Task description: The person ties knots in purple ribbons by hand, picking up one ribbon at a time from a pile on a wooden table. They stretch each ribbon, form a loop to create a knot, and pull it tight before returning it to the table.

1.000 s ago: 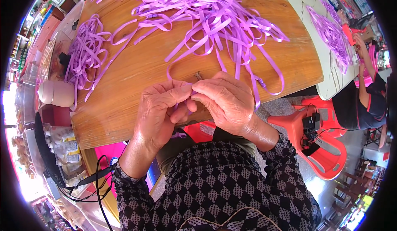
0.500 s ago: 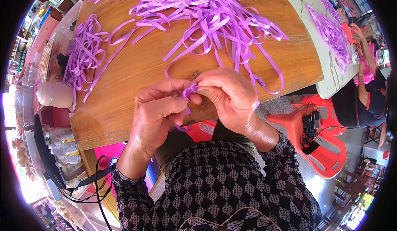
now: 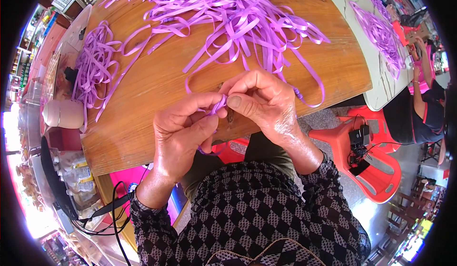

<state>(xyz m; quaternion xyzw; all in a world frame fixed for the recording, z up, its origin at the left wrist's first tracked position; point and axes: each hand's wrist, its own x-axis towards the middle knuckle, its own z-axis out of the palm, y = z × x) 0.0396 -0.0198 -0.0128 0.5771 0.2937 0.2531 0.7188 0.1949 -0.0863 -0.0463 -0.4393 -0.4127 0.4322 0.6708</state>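
Note:
Above the near edge of the wooden table, a purple ribbon (image 3: 218, 106) with a small knotted or twisted part sits between my two hands. My left hand (image 3: 183, 130) is closed, pinching the ribbon between thumb and fingers. From the other side my right hand (image 3: 266, 106) presses its thumb and forefinger together at the knot's upper end. Below the left hand, a ribbon loop (image 3: 212, 150) hangs past the table edge. Just beyond my hands lies a large tangled pile of purple ribbons (image 3: 243, 21), some with small knotted parts along them.
The wooden table (image 3: 152, 94) fills the middle. More ribbons (image 3: 95, 61) hang over its left side, by a pinkish rounded device (image 3: 63, 113). At right stand red plastic stools (image 3: 366, 171), one bearing black devices with cables, and a white table (image 3: 388, 92) with ribbons; another person sits beyond.
My right thumb has shifted and now lies straighter against the ribbon. The left fingers have tightened around it, and the loop beneath shows more. At far right the other person's arm has moved.

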